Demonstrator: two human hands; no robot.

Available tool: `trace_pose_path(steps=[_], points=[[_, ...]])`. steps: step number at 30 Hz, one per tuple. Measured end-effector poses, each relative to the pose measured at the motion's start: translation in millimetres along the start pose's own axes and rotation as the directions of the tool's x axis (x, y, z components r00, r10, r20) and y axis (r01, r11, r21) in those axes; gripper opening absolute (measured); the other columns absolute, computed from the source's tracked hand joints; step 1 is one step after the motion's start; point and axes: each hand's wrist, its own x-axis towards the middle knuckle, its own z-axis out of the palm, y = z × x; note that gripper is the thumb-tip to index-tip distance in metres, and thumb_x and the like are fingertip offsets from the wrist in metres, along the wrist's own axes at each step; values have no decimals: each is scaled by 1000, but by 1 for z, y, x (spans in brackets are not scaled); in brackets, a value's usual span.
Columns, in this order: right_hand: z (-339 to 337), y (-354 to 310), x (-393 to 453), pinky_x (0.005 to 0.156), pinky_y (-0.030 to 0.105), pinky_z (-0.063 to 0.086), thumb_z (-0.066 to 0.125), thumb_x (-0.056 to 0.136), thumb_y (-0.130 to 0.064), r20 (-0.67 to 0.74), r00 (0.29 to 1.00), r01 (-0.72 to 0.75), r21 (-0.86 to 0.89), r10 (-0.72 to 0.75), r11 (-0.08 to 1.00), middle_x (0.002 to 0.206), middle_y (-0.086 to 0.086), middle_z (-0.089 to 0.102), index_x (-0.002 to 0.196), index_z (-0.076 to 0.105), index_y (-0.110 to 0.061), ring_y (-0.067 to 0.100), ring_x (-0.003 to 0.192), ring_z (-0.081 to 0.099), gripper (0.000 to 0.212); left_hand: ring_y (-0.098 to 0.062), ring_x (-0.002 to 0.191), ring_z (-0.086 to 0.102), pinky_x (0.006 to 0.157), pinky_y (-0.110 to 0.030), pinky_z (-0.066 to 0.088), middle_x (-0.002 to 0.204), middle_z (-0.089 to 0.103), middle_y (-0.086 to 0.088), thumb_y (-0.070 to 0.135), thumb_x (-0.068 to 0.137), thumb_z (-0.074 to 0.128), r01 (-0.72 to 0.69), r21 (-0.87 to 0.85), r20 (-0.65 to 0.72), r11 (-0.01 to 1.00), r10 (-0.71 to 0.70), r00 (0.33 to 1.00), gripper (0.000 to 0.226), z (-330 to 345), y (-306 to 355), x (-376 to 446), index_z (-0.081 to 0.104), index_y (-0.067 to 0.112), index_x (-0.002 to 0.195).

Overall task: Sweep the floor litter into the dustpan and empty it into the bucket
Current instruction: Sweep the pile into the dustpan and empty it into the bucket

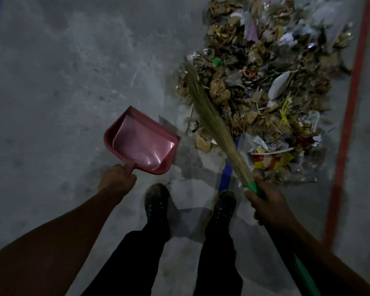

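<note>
Head view: left hand (118, 178) grips the handle of the pink dustpan (140, 141), pan empty, its open mouth facing up-right toward the litter pile (265, 86). Right hand (267, 207) is wrapped round the green handle of the grass broom (212, 122). The broom's long axis runs from that hand up-left, bristle tips lying on the pile's left edge. The pile sits ahead and to the right, so the sweep likely has to pull litter leftward toward the pan mouth; the broom hand is nearer. No bucket in view. Dim light; whether the pan touches the floor (51, 82) is unclear. Shoes (157, 202) below.
</note>
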Motion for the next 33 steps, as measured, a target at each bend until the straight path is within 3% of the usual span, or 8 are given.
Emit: trace_pose_path(steps=[4, 9, 11, 15, 22, 26, 30, 33], points=[[-18, -5, -5, 35, 31, 46, 63, 94, -27, -3, 999, 48, 20, -48, 999, 56, 4, 57, 110, 58, -41, 19, 39, 54, 22, -36, 93, 60, 77, -39, 52, 102, 61, -17, 24, 84, 61, -75, 61, 34, 995, 73, 997, 26, 8, 11, -4, 57, 13, 106], [-38, -11, 30, 37, 29, 45, 60, 96, -31, -27, 996, 81, 49, -80, 995, 71, 8, 64, 114, 57, -34, 18, 43, 56, 18, -35, 91, 62, 69, -34, 48, 93, 59, -14, 23, 86, 59, -78, 100, 132, 992, 64, 989, 24, 34, 29, -8, 42, 29, 69], [-46, -7, 56, 37, 27, 45, 59, 96, -33, -44, 996, 77, 46, -75, 996, 70, 7, 64, 109, 59, -31, 18, 44, 57, 13, -36, 91, 65, 71, -35, 51, 93, 63, -16, 23, 83, 60, -8, 69, 152, 998, -3, 988, 9, 51, 36, -7, 52, 23, 77], [-59, 8, 112, 38, 30, 45, 61, 95, -28, -74, 989, 129, 10, -128, 992, 70, 6, 64, 109, 62, -25, 24, 48, 59, 15, -38, 100, 65, 88, -46, 55, 109, 65, -25, 37, 86, 61, 111, 31, 175, 993, -114, 978, 43, 97, 47, 1, 61, -1, 107], [-74, 53, 188, 46, 24, 49, 62, 93, -34, -96, 984, 142, -94, -151, 985, 81, 0, 67, 115, 61, -28, 19, 56, 62, 24, -32, 97, 62, 76, -32, 47, 111, 63, -19, 35, 89, 63, 77, 104, 189, 992, -96, 977, 36, 161, 60, 18, 60, 4, 106], [-81, 64, 208, 60, 27, 48, 61, 93, -33, -96, 986, 122, -119, -134, 985, 90, 3, 67, 134, 54, -25, 23, 68, 63, 42, -34, 91, 65, 76, -36, 52, 102, 65, -19, 36, 88, 66, 47, 82, 155, 996, -59, 986, 34, 180, 79, 25, 60, 4, 99], [-96, 59, 220, 55, 15, 40, 61, 94, -26, -96, 961, 239, -192, -261, 952, 93, -4, 61, 141, 47, -24, 3, 68, 55, 50, -36, 91, 65, 82, -43, 54, 101, 66, -21, 38, 89, 66, -16, 30, 124, 999, 13, 992, 37, 188, 110, 39, 61, 3, 101], [-111, 45, 242, 69, 25, 47, 59, 92, -23, -41, 941, 307, -316, -336, 898, 102, 5, 63, 147, 37, -25, 24, 84, 62, 59, -38, 95, 65, 85, -45, 53, 105, 66, -24, 38, 89, 66, -73, -12, 101, 997, 74, 992, 41, 193, 139, 56, 61, 0, 106]])
